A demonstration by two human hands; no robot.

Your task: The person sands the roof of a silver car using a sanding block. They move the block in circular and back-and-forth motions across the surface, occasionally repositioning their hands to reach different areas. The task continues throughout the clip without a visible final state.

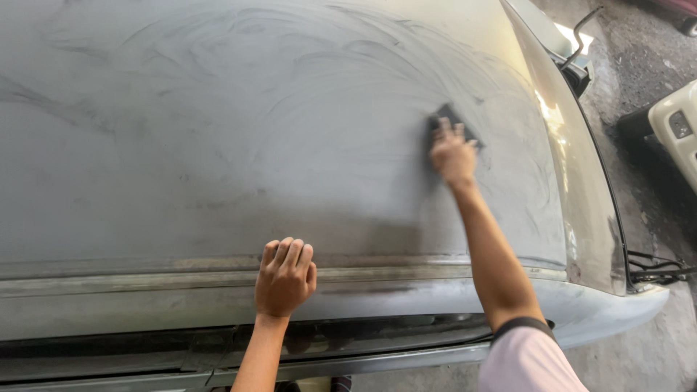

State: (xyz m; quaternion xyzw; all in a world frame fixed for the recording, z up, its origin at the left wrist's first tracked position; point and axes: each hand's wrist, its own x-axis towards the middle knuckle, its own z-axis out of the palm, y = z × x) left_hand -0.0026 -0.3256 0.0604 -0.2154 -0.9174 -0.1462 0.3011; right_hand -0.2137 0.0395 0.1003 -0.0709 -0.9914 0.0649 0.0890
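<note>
A large grey car hood (218, 131), dull and streaked with swirl marks, fills the head view. My right hand (453, 154) reaches far out and presses a dark sanding pad (444, 116) flat against the hood's right part. Only the pad's top edge shows beyond my fingers. My left hand (284, 279) rests near the hood's front edge, fingers curled together against the metal, holding nothing.
The front bumper and a dark grille gap (218, 348) run below the hood edge. A side mirror (577, 62) sticks out at the upper right. Rough concrete floor (639, 145) lies to the right, with a pale car part (679, 127) and loose black wires (657, 268).
</note>
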